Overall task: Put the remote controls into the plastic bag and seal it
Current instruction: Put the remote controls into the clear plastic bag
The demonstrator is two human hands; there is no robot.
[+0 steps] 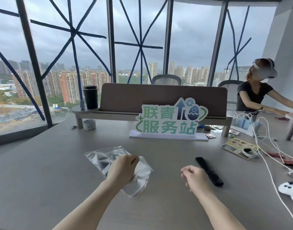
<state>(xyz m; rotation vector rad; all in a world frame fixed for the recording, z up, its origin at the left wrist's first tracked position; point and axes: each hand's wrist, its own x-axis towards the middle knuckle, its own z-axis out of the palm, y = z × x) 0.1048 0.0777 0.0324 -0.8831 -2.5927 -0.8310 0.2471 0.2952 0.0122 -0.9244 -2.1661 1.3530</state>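
A clear plastic bag lies crumpled on the grey table, with something dark showing through it near its far left end. My left hand rests on the bag's right part, fingers closed on the plastic near its edge. A long black remote control lies flat on the table to the right, angled away from me. My right hand hovers just left of that remote, fingers curled in and holding nothing, not touching it.
A green and white sign stands behind the work area, in front of a brown desk shelf. White cables, a tape roll and a white game controller lie at the right. A person works at the far right.
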